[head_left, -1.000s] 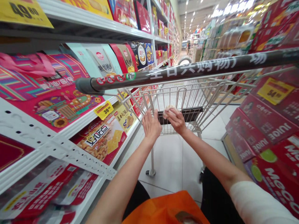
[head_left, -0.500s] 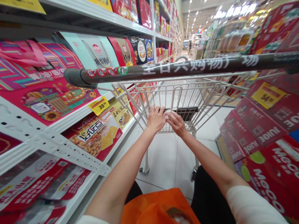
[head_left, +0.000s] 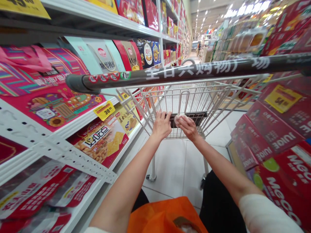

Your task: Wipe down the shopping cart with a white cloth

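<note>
Below the handlebar, the shopping cart (head_left: 194,94) has a dark flat panel (head_left: 199,119) on the near end of its wire basket. My left hand (head_left: 161,125) lies against the panel's left end, its fingers extended and slightly apart, with nothing visible in it. A crumpled whitish cloth or tissue (head_left: 179,120) is bunched under the fingers of my right hand (head_left: 189,128), which presses it on the panel just right of my left hand. The cloth's exact kind is not clear, and my fingers hide part of it.
The cart's dark handlebar (head_left: 170,73) crosses above my hands. Shelves (head_left: 60,131) with boxed and bagged foods stand close on the left. Stacked red drink cartons (head_left: 274,129) line the right. Orange fabric (head_left: 165,213) covers my lap; white floor tiles (head_left: 170,161) lie below.
My right hand has moved slightly right with the cloth, away from my left hand, baring more of the panel between them. My left hand stays nearly in place.
</note>
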The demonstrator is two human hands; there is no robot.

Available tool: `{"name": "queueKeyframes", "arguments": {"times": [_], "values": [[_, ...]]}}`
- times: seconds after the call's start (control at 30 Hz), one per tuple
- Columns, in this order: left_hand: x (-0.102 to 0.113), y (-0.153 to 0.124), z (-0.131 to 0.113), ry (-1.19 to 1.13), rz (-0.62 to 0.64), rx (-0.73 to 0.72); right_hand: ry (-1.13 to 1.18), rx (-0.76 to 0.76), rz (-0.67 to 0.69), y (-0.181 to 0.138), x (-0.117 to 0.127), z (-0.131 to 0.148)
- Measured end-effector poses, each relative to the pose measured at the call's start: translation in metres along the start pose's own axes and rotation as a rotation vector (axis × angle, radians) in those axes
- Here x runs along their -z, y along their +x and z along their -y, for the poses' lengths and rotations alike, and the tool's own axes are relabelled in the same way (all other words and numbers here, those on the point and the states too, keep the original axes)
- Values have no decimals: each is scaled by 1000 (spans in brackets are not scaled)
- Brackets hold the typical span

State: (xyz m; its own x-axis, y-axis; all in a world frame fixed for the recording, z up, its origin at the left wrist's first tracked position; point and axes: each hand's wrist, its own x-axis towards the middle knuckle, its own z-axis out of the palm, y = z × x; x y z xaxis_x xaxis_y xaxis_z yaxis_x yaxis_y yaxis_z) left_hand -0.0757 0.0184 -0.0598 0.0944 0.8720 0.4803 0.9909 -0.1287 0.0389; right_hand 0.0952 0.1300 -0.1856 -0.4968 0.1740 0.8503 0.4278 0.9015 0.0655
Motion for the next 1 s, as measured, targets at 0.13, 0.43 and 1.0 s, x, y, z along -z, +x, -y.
{"name": "queueKeyframes", "arguments": {"times": [0.13, 0.43, 1.0], "values": [[0, 0, 0, 2, -8, -8, 8, 117, 30, -2, 4, -7], [0, 0, 0, 16, -9, -4, -16, 116, 15, -22, 20, -9], [5, 0, -1, 109, 30, -18, -55, 37, -149, -16, 35, -27]]}}
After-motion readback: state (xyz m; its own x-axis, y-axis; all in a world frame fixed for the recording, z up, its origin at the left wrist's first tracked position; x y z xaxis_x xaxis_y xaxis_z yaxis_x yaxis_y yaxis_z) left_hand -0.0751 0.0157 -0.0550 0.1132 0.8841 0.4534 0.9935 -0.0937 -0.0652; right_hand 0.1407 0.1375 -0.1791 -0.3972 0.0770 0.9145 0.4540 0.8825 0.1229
